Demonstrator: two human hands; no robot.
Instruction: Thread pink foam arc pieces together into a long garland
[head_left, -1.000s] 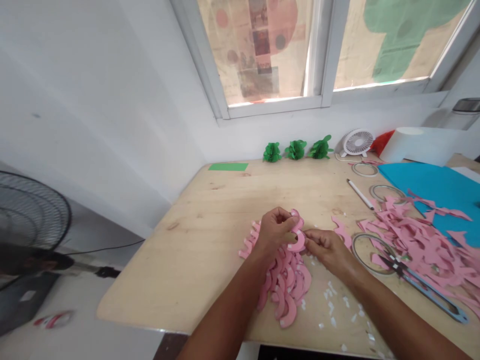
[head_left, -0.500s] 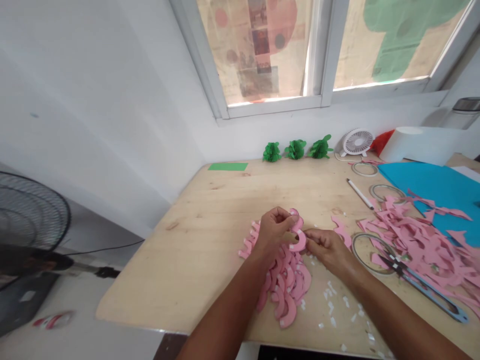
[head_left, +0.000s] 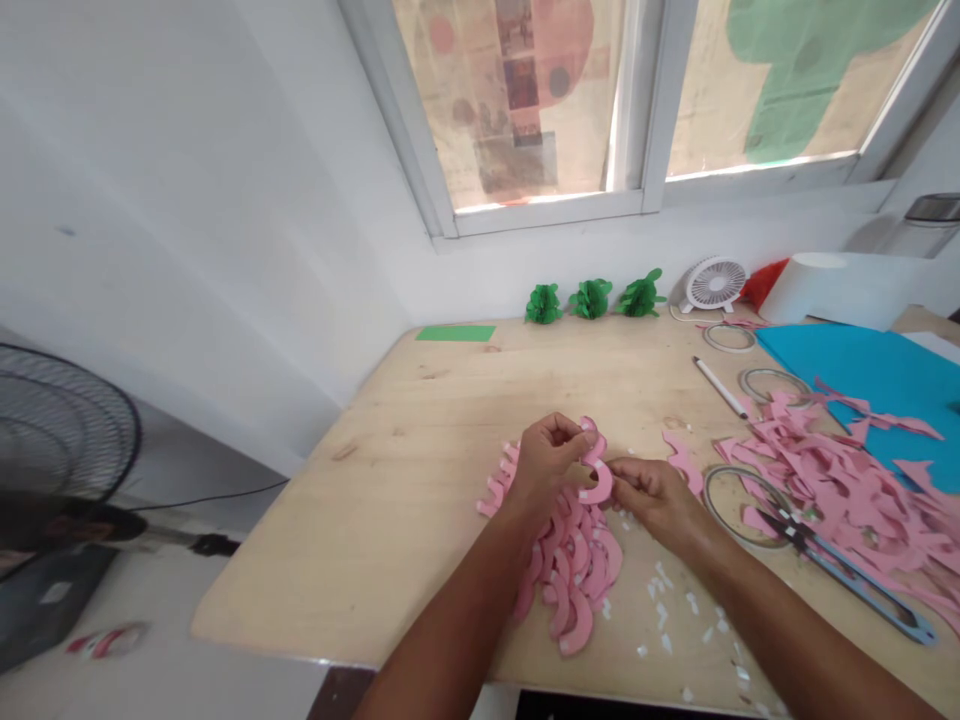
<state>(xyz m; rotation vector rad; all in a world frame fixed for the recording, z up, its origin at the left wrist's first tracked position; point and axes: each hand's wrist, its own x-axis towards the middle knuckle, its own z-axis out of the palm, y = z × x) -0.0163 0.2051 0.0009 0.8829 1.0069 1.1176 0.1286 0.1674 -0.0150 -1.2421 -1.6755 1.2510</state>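
Observation:
Curved pink paper cutouts with small white tabs are at the middle of the table. My left hand (head_left: pixel 553 455) pinches one wavy pink paper cutout (head_left: pixel 598 484) by its upper part, raised over the heap. My right hand (head_left: pixel 651 495) has its thumb and fingers pressed together at that cutout's right edge; whether a small white tab is between them I cannot make out. Below my left wrist lies a pile of pink paper curves (head_left: pixel 574 570). Beyond my right hand rests another wavy pink piece (head_left: pixel 682 465). Small white bits (head_left: pixel 661 612) are scattered below my right hand.
At right are pink paper scraps (head_left: pixel 855 480), blue-handled scissors (head_left: pixel 862 580), tape rolls (head_left: pixel 731 338), a white pen (head_left: pixel 720 387) and blue sheets (head_left: pixel 862 365). Along the wall stand green paper figures (head_left: pixel 591 299) and a small white fan (head_left: pixel 715 285). A green strip (head_left: pixel 455 333) lies at back left.

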